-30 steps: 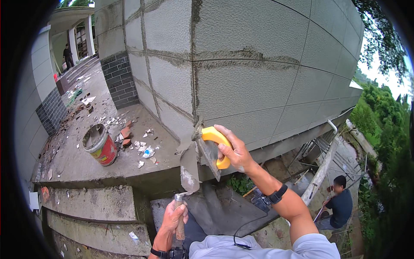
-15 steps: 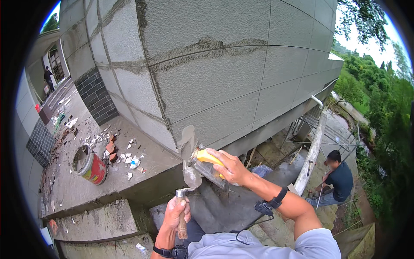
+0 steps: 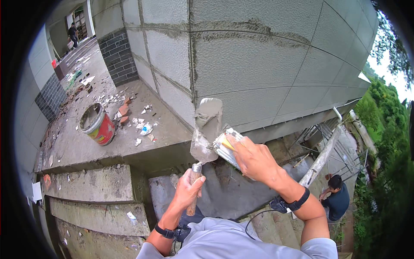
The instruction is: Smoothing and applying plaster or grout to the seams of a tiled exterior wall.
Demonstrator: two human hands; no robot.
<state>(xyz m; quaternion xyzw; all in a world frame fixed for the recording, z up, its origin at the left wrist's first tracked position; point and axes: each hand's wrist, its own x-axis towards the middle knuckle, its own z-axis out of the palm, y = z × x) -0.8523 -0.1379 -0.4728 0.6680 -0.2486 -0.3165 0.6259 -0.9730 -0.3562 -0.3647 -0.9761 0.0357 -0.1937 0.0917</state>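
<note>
My left hand (image 3: 188,190) is closed round the wooden handle of a trowel (image 3: 200,149), held with its blade pointing away from me. Wet grey mortar (image 3: 211,126) lies on the blade. My right hand (image 3: 255,159) grips the yellow handle of a plastering float (image 3: 225,150), whose pale, mortar-smeared plate is tilted. The float's edge is right beside the trowel blade; whether they touch, I cannot tell. Both tools are in front of the lower corner of a grey panelled wall (image 3: 254,64), which has mortar smeared along its joints.
A red and yellow bucket (image 3: 108,130) stands on the ledge at left, near broken bricks (image 3: 124,109) and scattered rubble. Concrete steps (image 3: 90,183) descend at lower left. Below on the right, a person (image 3: 337,199) crouches near a long pale pole (image 3: 321,162). Another person (image 3: 73,35) is far left.
The view has shifted, so the wall and bucket sit elsewhere in it. My right hand has turned the float, and its plate now tilts toward the trowel blade. Both hands keep their holds.
</note>
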